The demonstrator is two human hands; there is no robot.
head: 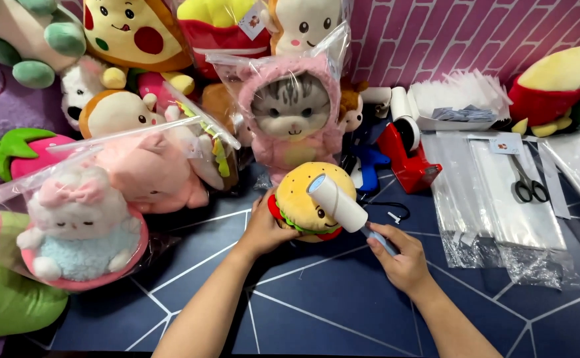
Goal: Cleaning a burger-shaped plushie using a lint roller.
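Roller (pixel 340 201) handle (mostly hidden) in right hand (pixel 401 258).

Dark blue floor (pixel 316 311) bears bagged plush toys (pixel 84 225), scissors (pixel 529 182).

Two bare forearms enter from the bottom edge, and no sleeve, cuff or glove shows anywhere along them. The left hand (pixel 261 229) carries no ring, watch, bracelet or band at the wrist, and its fingers (pixel 258 199) are short, with nails that are too small to make out. The right hand (pixel 402 258) is equally plain, slim at the wrist with nothing worn on it, and its fingers (pixel 386 233) show no jewellery or markings; the upper arms and the rest of the person lie outside the view.
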